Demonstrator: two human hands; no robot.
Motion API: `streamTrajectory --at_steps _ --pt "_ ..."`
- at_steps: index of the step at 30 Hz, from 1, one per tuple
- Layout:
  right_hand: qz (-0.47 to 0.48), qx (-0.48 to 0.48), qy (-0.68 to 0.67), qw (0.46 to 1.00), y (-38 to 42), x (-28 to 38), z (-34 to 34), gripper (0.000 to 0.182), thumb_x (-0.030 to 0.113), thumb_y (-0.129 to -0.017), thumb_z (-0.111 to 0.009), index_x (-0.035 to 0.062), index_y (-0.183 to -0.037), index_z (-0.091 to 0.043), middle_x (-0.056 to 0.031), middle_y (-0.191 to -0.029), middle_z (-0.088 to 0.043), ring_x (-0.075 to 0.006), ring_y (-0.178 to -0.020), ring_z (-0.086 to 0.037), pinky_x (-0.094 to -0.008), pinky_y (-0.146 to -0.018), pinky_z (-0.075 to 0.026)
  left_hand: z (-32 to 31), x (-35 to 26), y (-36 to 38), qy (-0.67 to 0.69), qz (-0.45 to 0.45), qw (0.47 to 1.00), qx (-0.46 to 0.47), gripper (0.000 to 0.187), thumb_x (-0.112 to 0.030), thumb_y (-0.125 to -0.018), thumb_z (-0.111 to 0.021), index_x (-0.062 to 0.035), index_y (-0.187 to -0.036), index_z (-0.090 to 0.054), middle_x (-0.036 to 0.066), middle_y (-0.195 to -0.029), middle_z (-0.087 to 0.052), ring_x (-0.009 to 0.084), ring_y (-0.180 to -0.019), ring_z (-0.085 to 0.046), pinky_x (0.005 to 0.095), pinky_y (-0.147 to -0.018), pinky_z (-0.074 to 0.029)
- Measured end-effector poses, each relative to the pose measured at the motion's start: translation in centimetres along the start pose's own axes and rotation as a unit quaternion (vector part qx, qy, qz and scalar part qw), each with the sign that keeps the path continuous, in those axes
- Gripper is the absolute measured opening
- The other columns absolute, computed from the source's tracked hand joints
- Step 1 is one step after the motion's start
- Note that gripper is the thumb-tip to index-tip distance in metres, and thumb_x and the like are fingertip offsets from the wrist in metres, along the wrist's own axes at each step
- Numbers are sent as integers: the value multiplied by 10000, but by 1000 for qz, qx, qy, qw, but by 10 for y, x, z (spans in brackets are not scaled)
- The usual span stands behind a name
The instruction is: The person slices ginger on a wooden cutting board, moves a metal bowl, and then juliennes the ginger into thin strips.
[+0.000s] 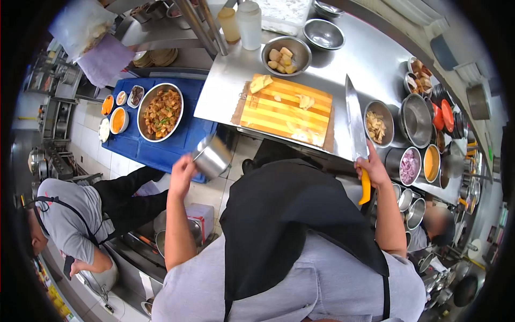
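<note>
My left hand [183, 173] grips the rim of a steel cup [213, 156], held tilted out to the left, past the steel counter's edge; what is inside it is hidden. In my right hand [374, 167] is a large kitchen knife [354, 121] with a yellow handle, its blade pointing away from me. Between them, farther forward, lies a striped wooden cutting board [284, 115] bearing pale yellow pieces [261, 83] and a few slices [305, 102]. A steel bowl [379, 123] of sliced pale pieces stands just right of the knife blade.
Behind the board are a bowl of chunks [281, 59] and another steel bowl [323, 34]. On a blue surface [185, 107] at left stands a large bowl of diced food [160, 111]. Chopped onion [410, 165] sits at right. A person in an apron [80, 214] works at left.
</note>
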State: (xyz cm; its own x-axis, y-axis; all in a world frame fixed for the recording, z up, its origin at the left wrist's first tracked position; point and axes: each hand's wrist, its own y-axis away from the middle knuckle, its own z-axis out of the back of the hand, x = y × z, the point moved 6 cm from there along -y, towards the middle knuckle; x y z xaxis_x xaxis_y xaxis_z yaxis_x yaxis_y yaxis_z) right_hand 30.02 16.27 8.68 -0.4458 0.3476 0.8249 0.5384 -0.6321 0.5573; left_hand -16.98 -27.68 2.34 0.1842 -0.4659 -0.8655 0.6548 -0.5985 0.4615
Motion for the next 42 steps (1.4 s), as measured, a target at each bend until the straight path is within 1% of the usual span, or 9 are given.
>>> streamTrajectory --at_steps 3,6,10,16,20,24,34,38,42 --pt "-97 34 4 995 10 -31 -10 775 37 -990 -573 222 -1641 -194 -68 -812 -608 -107 -544 -513 -291 -485 -461 -28 -114 -54 -126 -272 954 -28 220 -116 -776 -807 -42 -899 -641 173 -1358 -558 328 -1357 -507 411 -1114 -425" --pt "-100 36 41 994 31 -28 -17 767 26 -985 -558 221 -1638 -208 -57 -804 -596 -99 -539 -498 -280 -482 -446 -62 -165 -111 -116 -309 937 -112 353 -156 -719 -922 -37 -938 -672 172 -1407 -494 325 -1295 -534 408 -981 -546" --pt "-53 9 94 994 64 -17 5 734 30 -986 -547 223 -1627 -247 -43 -789 -579 -96 -547 -492 -267 -491 -438 -86 -160 -180 -251 -324 891 -194 370 -259 -740 -916 -53 -967 -709 260 -1448 -466 446 -1307 -509 456 -1073 -456" --pt "-84 -46 148 984 135 8 29 725 22 -979 -535 235 -1619 -267 -14 -763 -571 -86 -532 -478 -259 -473 -405 -107 -161 -162 -258 -355 854 -281 593 -116 -731 -864 -86 -1276 -630 232 -1506 -398 435 -1385 -434 468 -1133 -415" --pt "-58 -76 79 992 131 -21 19 708 21 -983 -540 236 -1609 -291 -20 -782 -574 -86 -546 -478 -264 -482 -408 -193 -190 -139 -186 -436 876 -92 339 -20 -871 -691 -47 -1208 -704 212 -1256 -648 391 -1167 -617 453 -1033 -486" --pt "-65 -107 -7 992 95 -51 -13 717 46 -1000 -560 243 -1625 -270 -36 -818 -608 -91 -558 -493 -263 -505 -438 -276 -189 -161 -357 -361 861 24 264 -79 -900 -662 -56 -1150 -745 200 -1172 -689 397 -1099 -648 456 -970 -516" --pt "-35 -125 -61 990 95 -80 -30 704 7 -998 -522 208 -1627 -276 -53 -800 -605 -96 -543 -487 -284 -493 -455 -280 -176 -169 -348 -300 885 75 133 -3 -822 -723 -19 -954 -709 162 -1043 -704 330 -946 -692 402 -859 -550" --pt "-34 -152 -39 987 104 -99 -18 710 19 -990 -534 201 -1630 -288 -53 -788 -623 -91 -551 -511 -286 -497 -458 -267 -261 -49 -125 -613 780 -4 181 123 -784 -720 -30 -862 -664 101 -956 -696 269 -889 -692 337 -781 -557" --pt "-40 -149 47 987 102 -101 -15 707 25 -981 -553 192 -1627 -321 -63 -828 -665 -117 -604 -589 -301 -555 -495 -270 -293 5 -61 -671 739 0 213 135 -747 -751 -29 -866 -684 92 -969 -707 260 -880 -696 341 -774 -563"
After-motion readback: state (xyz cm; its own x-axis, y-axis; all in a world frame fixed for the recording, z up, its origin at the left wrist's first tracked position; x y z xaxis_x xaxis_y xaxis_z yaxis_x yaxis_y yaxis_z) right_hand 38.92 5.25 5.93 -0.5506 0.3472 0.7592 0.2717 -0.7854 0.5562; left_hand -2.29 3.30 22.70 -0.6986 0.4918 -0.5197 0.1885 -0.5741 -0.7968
